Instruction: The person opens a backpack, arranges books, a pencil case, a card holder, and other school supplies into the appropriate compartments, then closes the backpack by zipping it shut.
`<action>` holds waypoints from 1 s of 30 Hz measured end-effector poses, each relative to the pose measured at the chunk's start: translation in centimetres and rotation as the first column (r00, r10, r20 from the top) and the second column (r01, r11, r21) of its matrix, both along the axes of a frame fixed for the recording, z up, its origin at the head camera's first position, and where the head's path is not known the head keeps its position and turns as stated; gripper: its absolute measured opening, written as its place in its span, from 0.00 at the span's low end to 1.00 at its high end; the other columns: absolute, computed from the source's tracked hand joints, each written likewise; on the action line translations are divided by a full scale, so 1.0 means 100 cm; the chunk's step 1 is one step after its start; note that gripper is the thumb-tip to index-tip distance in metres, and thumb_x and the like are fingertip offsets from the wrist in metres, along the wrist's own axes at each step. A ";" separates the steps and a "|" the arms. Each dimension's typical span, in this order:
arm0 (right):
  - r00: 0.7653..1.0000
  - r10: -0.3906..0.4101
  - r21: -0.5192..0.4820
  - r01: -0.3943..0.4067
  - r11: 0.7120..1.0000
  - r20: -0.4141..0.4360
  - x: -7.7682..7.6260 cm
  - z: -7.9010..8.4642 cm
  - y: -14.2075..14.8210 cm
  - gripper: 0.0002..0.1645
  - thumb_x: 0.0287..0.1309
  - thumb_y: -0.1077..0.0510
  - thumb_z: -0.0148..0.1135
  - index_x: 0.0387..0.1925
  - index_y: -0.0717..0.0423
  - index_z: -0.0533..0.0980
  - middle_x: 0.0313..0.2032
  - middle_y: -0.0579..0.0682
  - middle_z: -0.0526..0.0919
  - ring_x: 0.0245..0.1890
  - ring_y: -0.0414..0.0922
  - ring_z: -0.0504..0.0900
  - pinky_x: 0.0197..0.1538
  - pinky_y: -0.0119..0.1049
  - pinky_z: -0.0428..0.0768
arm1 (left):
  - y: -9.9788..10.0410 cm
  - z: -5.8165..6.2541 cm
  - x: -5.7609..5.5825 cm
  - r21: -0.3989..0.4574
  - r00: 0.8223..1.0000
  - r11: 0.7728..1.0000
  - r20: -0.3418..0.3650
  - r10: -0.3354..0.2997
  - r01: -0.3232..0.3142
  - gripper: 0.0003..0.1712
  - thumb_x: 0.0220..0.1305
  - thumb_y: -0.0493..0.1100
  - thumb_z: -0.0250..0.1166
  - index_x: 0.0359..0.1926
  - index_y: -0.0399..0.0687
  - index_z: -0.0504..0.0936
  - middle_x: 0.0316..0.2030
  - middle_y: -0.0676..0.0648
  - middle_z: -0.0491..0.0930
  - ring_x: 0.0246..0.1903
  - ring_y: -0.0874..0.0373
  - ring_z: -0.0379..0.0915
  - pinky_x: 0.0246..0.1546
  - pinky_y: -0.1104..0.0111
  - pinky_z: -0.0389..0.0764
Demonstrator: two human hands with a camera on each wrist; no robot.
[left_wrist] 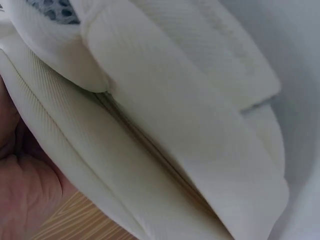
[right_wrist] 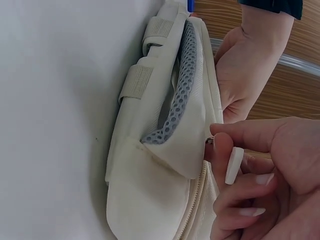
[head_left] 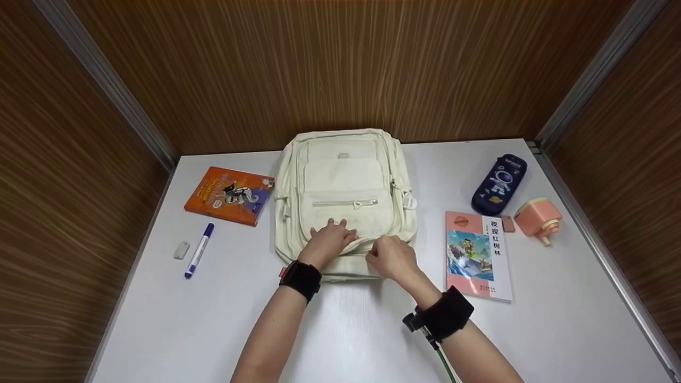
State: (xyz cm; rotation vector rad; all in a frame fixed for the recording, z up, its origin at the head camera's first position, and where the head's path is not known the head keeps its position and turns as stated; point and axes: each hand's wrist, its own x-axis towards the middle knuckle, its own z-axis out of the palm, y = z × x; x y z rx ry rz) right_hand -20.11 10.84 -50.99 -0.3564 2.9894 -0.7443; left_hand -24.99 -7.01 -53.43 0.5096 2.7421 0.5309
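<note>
A cream backpack (head_left: 345,178) lies front side up on the white table, its top end toward me. My left hand (head_left: 328,242) rests on its front panel with fingers spread. The right hand (head_left: 392,257) is at the near right corner of the bag. In the right wrist view, its thumb and forefinger pinch a zipper pull (right_wrist: 234,165), whose pale tab sticks out between the fingers. A zipper track (right_wrist: 192,205) runs along the bag from there. Grey mesh padding (right_wrist: 184,80) shows beside it. A fold of the bag (left_wrist: 75,120) covers most of the left hand in the left wrist view.
Left of the bag lie an orange book (head_left: 231,195), a marker (head_left: 199,251) and a grey eraser (head_left: 182,250). On the right are a pink-and-white book (head_left: 477,255), a dark blue pencil case (head_left: 499,185), a pink sharpener (head_left: 537,217) and a small pinkish block (head_left: 508,224). Wood-grain panels (head_left: 340,69) enclose the table.
</note>
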 end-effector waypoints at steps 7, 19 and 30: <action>0.997 -0.051 0.022 0.049 0.999 0.063 0.003 0.008 0.008 0.14 0.47 0.61 0.64 0.11 0.47 0.78 0.15 0.41 0.78 0.18 0.43 0.74 0.20 0.42 0.72 | -0.008 -0.001 0.005 0.161 0.997 0.987 -0.079 0.021 -0.008 0.25 0.71 0.59 0.55 0.53 0.46 0.84 0.63 0.39 0.72 0.66 0.41 0.62 0.61 0.36 0.58; 0.992 -0.085 -0.004 0.085 0.996 0.098 0.003 0.017 0.014 0.17 0.49 0.56 0.68 0.10 0.49 0.75 0.12 0.40 0.72 0.16 0.41 0.68 0.18 0.37 0.63 | 0.017 0.006 0.047 0.151 0.884 0.966 -0.451 -0.120 0.209 0.09 0.56 0.47 0.70 0.26 0.50 0.80 0.22 0.57 0.78 0.20 0.63 0.71 0.21 0.69 0.72; 0.990 0.138 -0.098 -0.133 0.986 0.042 0.002 0.013 0.007 0.16 0.49 0.61 0.66 0.12 0.49 0.71 0.11 0.36 0.65 0.16 0.39 0.64 0.21 0.35 0.61 | 0.034 -0.009 0.050 0.006 0.817 0.984 -0.558 -0.145 0.179 0.12 0.51 0.45 0.74 0.28 0.45 0.79 0.25 0.50 0.80 0.21 0.54 0.77 0.22 0.63 0.76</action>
